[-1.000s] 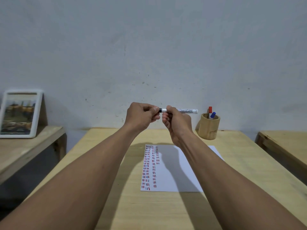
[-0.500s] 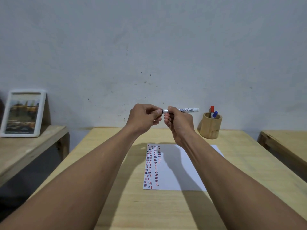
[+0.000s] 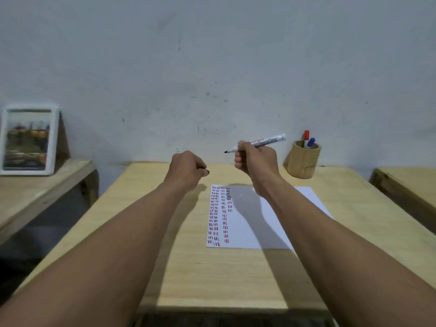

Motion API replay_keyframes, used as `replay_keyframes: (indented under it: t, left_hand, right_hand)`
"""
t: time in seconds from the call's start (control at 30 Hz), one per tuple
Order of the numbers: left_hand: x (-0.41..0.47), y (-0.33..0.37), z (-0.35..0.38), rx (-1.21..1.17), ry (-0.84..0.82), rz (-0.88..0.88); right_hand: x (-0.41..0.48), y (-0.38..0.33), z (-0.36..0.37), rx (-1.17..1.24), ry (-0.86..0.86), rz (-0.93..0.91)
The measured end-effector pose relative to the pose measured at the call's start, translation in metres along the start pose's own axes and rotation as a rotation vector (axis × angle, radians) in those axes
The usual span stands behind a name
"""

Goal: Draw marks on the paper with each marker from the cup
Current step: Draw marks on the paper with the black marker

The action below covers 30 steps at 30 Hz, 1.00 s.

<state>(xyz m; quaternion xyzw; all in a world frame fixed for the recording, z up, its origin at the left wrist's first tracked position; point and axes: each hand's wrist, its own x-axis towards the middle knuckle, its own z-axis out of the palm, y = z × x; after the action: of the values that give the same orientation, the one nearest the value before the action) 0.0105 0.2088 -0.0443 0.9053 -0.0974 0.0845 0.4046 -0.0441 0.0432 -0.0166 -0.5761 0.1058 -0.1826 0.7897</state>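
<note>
Two bare hands were raised above the wooden desk (image 3: pixel 193 267), a little apart from each other. The right hand (image 3: pixel 256 159) was closed in a fist around a white marker (image 3: pixel 264 143), uncapped, its dark tip pointing left and its rear end tilted up toward the right. The left hand (image 3: pixel 186 169) was curled shut, and a small dark piece (apparently the marker's cap, though most of it was hidden) peeped out at its fingers (image 3: pixel 203 170).

Below the hands a white sheet of paper (image 3: pixel 259 223) lay flat on the desk, with columns of short red and dark dashes filling its left side; the right part of the sheet was unmarked. Near the back right of the desk stood a wooden cup (image 3: pixel 302 162), upright, holding a red marker (image 3: pixel 306 135) and a blue marker (image 3: pixel 311 142) whose caps stuck out above the rim. A framed picture (image 3: pixel 28 139) leaned against the wall on a lower desk to the left.
</note>
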Motion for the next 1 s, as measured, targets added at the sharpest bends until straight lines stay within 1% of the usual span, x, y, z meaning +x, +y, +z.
replay_keyframes:
  t: [0.07, 0.17, 0.23, 0.27, 0.4, 0.47, 0.57, 0.67, 0.73, 0.83, 1.0]
  left_hand:
    - [0.001, -0.014, 0.011, 0.023, -0.007, -0.036]
    - [-0.004, -0.027, 0.026, 0.13, -0.006, -0.024]
    - [-0.003, -0.035, 0.033, 0.167, -0.029, -0.008]
    - [-0.001, -0.038, 0.037, 0.174, -0.015, -0.011]
    - [0.0, -0.041, 0.037, 0.238, -0.017, -0.013]
    - [-0.005, -0.043, 0.034, 0.331, -0.017, 0.03]
    - [-0.016, -0.051, 0.029, 0.397, 0.01, 0.03]
    - [-0.029, -0.056, 0.03, 0.47, 0.009, 0.026]
    - [-0.037, -0.057, 0.03, 0.474, -0.021, 0.024]
    - [-0.047, -0.055, 0.031, 0.526, -0.131, -0.003]
    - [-0.065, -0.05, 0.03, 0.585, -0.27, -0.055]
  right_hand:
    - [0.002, 0.007, -0.003, -0.107, 0.004, -0.024]
    - [0.007, 0.021, -0.008, -0.243, 0.018, -0.055]
    - [0.01, 0.031, -0.012, -0.314, 0.029, -0.07]
    - [0.012, 0.036, -0.013, -0.36, 0.036, -0.077]
    - [0.019, 0.048, -0.02, -0.503, 0.065, -0.095]
    - [0.023, 0.052, -0.024, -0.56, 0.091, -0.092]
    - [0.025, 0.056, -0.028, -0.579, 0.087, -0.079]
    - [0.023, 0.059, -0.027, -0.518, 0.018, -0.059]
    - [0.017, 0.058, -0.027, -0.522, -0.026, -0.064]
    - [0.003, 0.056, -0.028, -0.567, -0.057, -0.083]
    - [-0.024, 0.064, -0.041, -0.709, -0.04, -0.089]
